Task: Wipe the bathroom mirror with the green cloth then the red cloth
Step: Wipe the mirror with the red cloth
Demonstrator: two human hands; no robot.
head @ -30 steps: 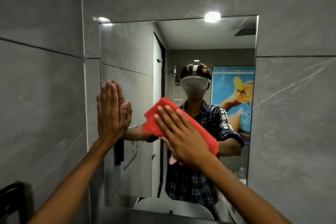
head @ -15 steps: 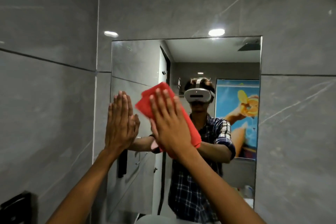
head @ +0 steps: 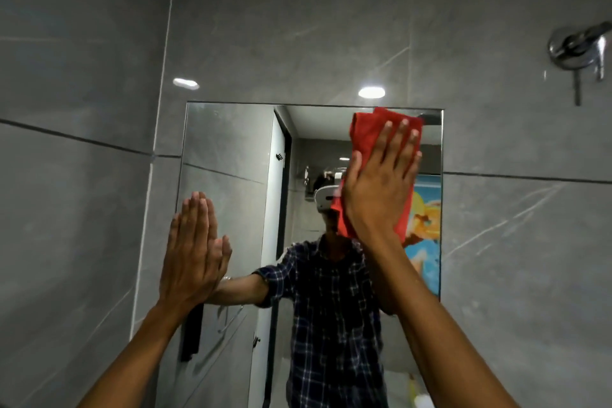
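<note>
Far left you've got large grey stone-look wall tiles (head: 76, 202) w/ dark grout lines and pale veining, glossy enough to throw back two ceiling-light glares above the glass. No brand, label or readable writing anywhere in shot.

Your left hand (head: 192, 252) is flat against the frameless rectangular wall mirror (head: 231, 156) near its left edge, about mid-height; fingers straight and together, pointing up, grasping nothing. Its reflection meets it palm to palm.

In the glass, centre: your reflection in a dark blue checked short-sleeve shirt, a white door w/ a dark frame, more grey tile, a metal bar and a dark strip hanging low on the reflected wall. A colourful blue-and-yellow poster (head: 427, 228) shows at the reflected right; any text on it is too blurred to read.

Your right hand (head: 381, 185) is up at the mirror's upper right, palm pressing the red terry cloth (head: 367, 132) flat on the glass. Fingers (head: 402, 139) are spread and extended over the cloth, pinning it rather than clenching it. The cloth's top edge sits at the mirror's top border, and its lower part pokes out beside and below the palm. The green cloth isn't in shot.

Right of the mirror: more grey tile w/ white streaks, and at top right a chrome wall-mounted mixer tap (head: 579, 50) w/ a lever handle, well apart from the mirror.
</note>
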